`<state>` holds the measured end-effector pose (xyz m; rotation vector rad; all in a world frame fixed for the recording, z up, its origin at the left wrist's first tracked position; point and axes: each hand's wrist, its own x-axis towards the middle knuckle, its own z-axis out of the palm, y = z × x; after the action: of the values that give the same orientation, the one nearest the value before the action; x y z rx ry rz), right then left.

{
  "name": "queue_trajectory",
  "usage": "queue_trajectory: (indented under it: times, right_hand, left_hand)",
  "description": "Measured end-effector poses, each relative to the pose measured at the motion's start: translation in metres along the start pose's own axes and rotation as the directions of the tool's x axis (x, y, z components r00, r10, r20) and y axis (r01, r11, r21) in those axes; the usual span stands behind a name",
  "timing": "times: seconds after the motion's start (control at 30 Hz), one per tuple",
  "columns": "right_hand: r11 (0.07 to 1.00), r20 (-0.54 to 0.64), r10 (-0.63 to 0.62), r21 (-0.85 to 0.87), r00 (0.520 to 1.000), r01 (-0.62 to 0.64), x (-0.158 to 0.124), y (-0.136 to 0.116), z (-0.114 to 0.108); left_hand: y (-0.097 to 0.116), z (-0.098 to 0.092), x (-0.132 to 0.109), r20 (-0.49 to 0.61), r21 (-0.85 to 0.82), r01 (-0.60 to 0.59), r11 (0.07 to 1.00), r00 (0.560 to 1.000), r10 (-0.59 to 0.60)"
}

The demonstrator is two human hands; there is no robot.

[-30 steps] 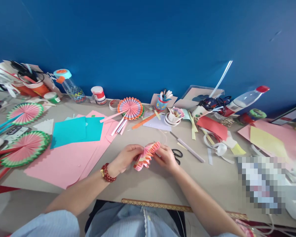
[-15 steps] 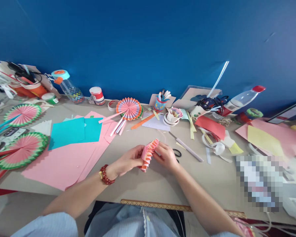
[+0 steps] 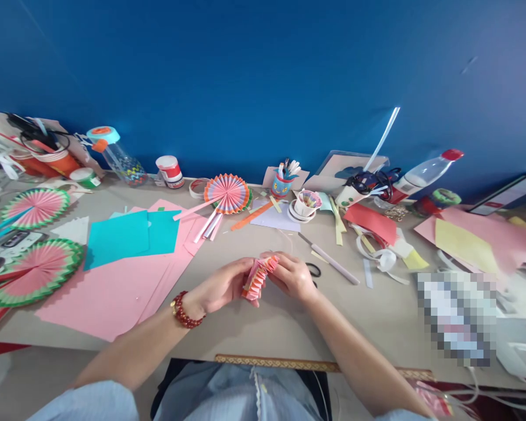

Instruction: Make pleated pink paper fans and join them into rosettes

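Note:
A pink and orange pleated paper strip point(image 3: 258, 276) is pressed together between both my hands just above the table, near its front middle. My left hand point(image 3: 222, 286) pinches its left side; a red bead bracelet sits on that wrist. My right hand point(image 3: 291, 275) closes its fingers over the right and top end of the pleats. Black-handled scissors point(image 3: 314, 271) lie on the table just right of my right hand, partly hidden by it.
Large pink sheets point(image 3: 114, 292) and teal paper point(image 3: 131, 237) lie to the left, with round pleated fans point(image 3: 39, 268) beyond. Another fan point(image 3: 226, 194), a white craft knife point(image 3: 331, 259), jars, cups, a bottle point(image 3: 421, 174) and paper scraps crowd the back and right by the blue wall.
The pleated strip was fanned out wider a second ago; both hands have squeezed it into a tighter stack. My right fingers have curled over its top end.

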<state>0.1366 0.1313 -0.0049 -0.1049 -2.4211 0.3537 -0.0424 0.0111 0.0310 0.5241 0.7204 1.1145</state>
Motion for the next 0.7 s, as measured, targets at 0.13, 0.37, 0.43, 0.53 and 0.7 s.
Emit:
queue_trajectory:
  times: [0.13, 0.37, 0.43, 0.53, 0.7]
  right_hand:
    - [0.999, -0.003, -0.017, -0.044, 1.0, 0.017, -0.0013, -0.0001, -0.0009]
    - [0.982, -0.084, -0.074, -0.179, 0.994, 0.058, -0.0031, -0.0028, -0.0048]
    - [0.976, -0.08, -0.08, -0.207, 0.994, 0.062, -0.0033, -0.0036, -0.0061]
    - [0.972, -0.06, -0.073, -0.226, 0.995, 0.058, -0.0031, -0.0047, -0.0073]
    - [0.981, -0.019, -0.047, -0.191, 0.999, 0.042, -0.0018, -0.0059, -0.0062]
  left_hand:
    - [-0.0004, 0.0022, -0.0027, -0.015, 0.075, -0.02, 0.997, 1.0, 0.022]
    - [0.0021, 0.0055, -0.0081, 0.054, 0.182, -0.071, 0.981, 0.997, 0.062]
    - [0.0022, 0.0064, -0.0084, 0.036, 0.2, -0.084, 0.976, 0.996, 0.078]
    - [0.0027, 0.0075, -0.008, 0.018, 0.201, -0.084, 0.976, 0.996, 0.082]
    - [0.0043, 0.0085, -0.0071, -0.074, 0.158, -0.026, 0.987, 0.997, 0.038]
